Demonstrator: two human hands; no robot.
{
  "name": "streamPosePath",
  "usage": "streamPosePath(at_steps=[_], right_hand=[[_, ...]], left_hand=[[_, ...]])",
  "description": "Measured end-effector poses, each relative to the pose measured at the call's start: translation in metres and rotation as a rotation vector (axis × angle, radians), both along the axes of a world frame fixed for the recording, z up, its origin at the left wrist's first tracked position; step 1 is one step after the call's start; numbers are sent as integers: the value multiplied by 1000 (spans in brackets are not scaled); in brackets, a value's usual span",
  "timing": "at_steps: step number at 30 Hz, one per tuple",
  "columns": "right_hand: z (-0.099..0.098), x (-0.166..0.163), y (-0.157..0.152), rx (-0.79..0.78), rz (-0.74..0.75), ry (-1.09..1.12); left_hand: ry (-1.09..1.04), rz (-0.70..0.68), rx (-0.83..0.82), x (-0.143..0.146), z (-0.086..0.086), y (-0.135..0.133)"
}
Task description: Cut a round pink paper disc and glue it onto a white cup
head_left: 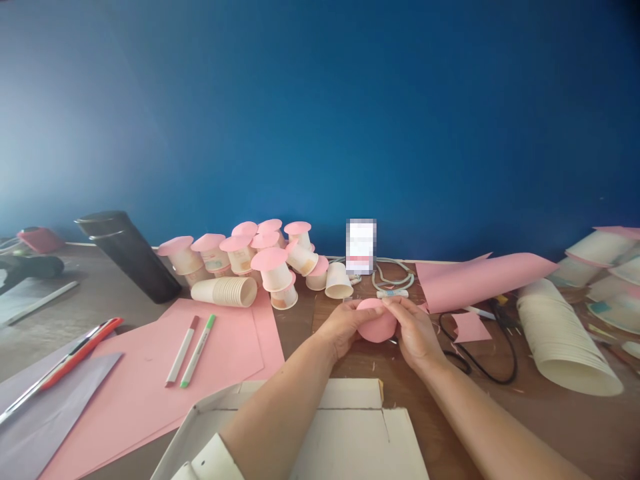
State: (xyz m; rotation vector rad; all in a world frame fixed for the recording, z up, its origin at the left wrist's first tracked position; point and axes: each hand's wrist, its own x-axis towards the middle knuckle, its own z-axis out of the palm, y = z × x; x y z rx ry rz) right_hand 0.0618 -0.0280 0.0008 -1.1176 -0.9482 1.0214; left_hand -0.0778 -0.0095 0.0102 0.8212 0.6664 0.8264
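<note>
Between both hands is a pink paper disc (377,323), held above the table near the middle of the view. My left hand (346,328) grips its left edge, with the thumb lying over the top. At the upper right edge, my right hand (413,328) pinches the same disc; the fingers behind it are hidden. Just beyond the hands, a white paper cup (339,281) stands upside down. Left of it are several paper cups topped with pink discs (273,267), some stacked in pairs. A white cardboard sheet (360,433) lies under my forearms.
Pink paper sheets (220,353) bear two markers (197,352) at left, near an orange-handled cutter (83,352) and a black bottle (133,257). Nested cups (225,292) lie beside them. Rolled pink paper (485,283), a black cable (510,370) and a large cup stack (565,340) occupy the right.
</note>
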Motion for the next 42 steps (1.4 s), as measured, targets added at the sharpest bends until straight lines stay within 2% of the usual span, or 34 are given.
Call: streamPosePath(at_steps=[13,16,18,25,28,30,34,38,42], right_hand=[[-1,-1,-1,-9,31,16],[-2,-1,0,-13,31,64],[-1,0,2,-20,29,118],[8,14,13,-36,-41,354],[16,25,18,-80,-106,575],[21,33,19,-91,-116,661],[28,46,19,-117,-10,723],[30,49,17,-129,38,763],[28,44,17,-151,49,781]], left_hand=[[68,23,53,0,-1,1],[145,46,97,-1,1,2],[263,128,179,-3,6,4],[660,607,577,-24,19,15],[890,701,721,-34,17,21],[1028,693,824,-38,15,24],[1213,608,985,-40,10,26],[1340,568,1027,-40,7,26],[1463,585,1028,-41,4,27]])
